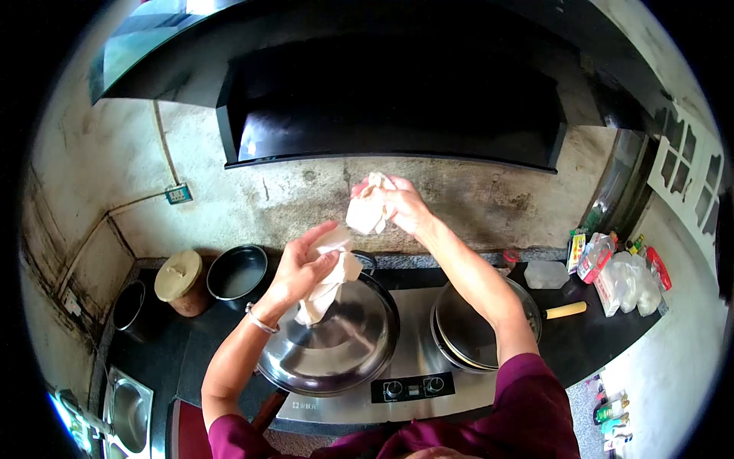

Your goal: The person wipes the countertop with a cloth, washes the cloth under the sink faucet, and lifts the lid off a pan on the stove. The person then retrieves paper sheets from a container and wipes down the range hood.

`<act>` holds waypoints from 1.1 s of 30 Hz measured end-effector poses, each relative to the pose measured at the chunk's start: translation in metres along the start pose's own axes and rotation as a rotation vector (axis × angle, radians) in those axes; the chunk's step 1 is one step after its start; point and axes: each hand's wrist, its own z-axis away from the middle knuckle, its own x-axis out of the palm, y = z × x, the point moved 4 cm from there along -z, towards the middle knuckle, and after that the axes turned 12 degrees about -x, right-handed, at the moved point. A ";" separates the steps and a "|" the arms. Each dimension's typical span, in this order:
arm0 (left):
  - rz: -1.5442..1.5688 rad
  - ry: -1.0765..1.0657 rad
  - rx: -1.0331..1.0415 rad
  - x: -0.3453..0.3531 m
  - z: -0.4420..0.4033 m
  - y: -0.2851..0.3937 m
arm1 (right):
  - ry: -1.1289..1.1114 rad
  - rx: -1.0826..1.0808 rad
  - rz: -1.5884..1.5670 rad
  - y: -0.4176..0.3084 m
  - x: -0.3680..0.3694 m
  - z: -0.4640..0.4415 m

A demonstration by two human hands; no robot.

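My left hand point(292, 277) is closed on a crumpled off-white cloth point(333, 277), which hangs down from the fingers. A bracelet circles that wrist. Below it, a large wok with a shiny metal lid point(329, 344) sits on the left side of the stove. Higher up and to the right, my right hand point(401, 203) grips a second crumpled off-white cloth point(368, 208) in front of the stained wall. The two hands are apart, and both pieces could be cloth or thick paper.
A dark pan point(478, 329) rests on the right burner of the steel stove point(409, 306). Overhead hangs a black range hood point(397, 130). Pots, including a lidded crock point(180, 283), and a sink point(130, 413) stand left; plastic bags point(631, 279) and a clear container point(546, 275) lie right.
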 end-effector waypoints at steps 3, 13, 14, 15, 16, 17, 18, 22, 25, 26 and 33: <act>0.053 -0.020 -0.005 -0.005 -0.008 -0.008 | 0.177 -0.163 0.223 -0.033 -0.031 -0.009; 0.261 -0.034 -0.119 -0.023 -0.017 -0.012 | 1.081 -1.153 0.568 -0.182 -0.191 -0.019; 0.257 -0.038 -0.116 -0.025 -0.020 -0.014 | 1.177 -1.192 0.598 -0.187 -0.207 -0.016; 0.263 -0.035 -0.123 -0.029 -0.024 -0.018 | 1.250 -1.156 0.593 -0.186 -0.224 -0.016; 0.269 -0.032 -0.131 -0.031 -0.028 -0.021 | 1.252 -1.160 0.594 -0.179 -0.237 -0.019; 0.280 -0.026 -0.142 -0.031 -0.029 -0.019 | 1.312 -1.090 0.762 -0.175 -0.243 -0.022; 0.279 -0.027 -0.138 -0.033 -0.033 -0.020 | 1.365 -1.014 0.926 -0.172 -0.249 -0.027; 0.296 -0.033 -0.163 -0.040 -0.047 -0.023 | 0.726 -1.275 -0.180 -0.144 -0.267 -0.095; 0.323 -0.028 -0.170 -0.047 -0.053 -0.027 | 0.722 -1.233 0.803 -0.120 -0.249 -0.137; 0.321 -0.027 -0.161 -0.051 -0.055 -0.028 | 0.741 -1.199 1.058 -0.119 -0.235 -0.144; 0.375 -0.027 -0.157 -0.070 -0.062 -0.045 | 0.840 -1.108 1.850 -0.125 -0.190 -0.141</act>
